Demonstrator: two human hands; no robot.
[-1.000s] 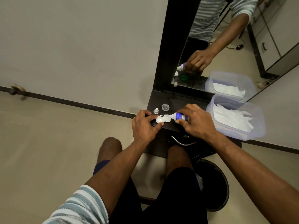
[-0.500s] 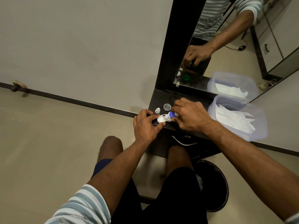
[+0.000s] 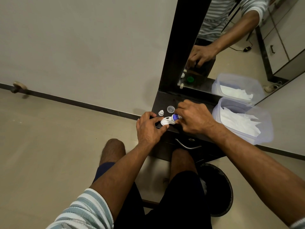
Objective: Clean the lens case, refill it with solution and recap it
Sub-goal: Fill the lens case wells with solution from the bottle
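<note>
The white lens case [image 3: 165, 122] lies open at the front left corner of the dark vanity top [image 3: 162, 100]. My left hand [image 3: 148, 128] pinches its left well between thumb and fingers. In my right hand [image 3: 194, 119] is the small white-and-blue solution bottle [image 3: 175, 117], tipped on its side with the nozzle over the case. The bottle's small white cap [image 3: 161, 112] and a clear round case cap [image 3: 170, 109] stand loose just behind the case. Most of the bottle is hidden by my fingers.
A clear plastic tub [image 3: 265, 128] of white tissues sits on the vanity's right end. A mirror [image 3: 239, 47] rises behind, reflecting a green cap [image 3: 190, 79]. Below are a drawer handle [image 3: 186, 146], my knees, and a black bin [image 3: 217, 189] on the floor.
My right hand has slid left with the bottle, bringing the nozzle closer over the case and covering more of the bottle. My left hand has stayed on the case.
</note>
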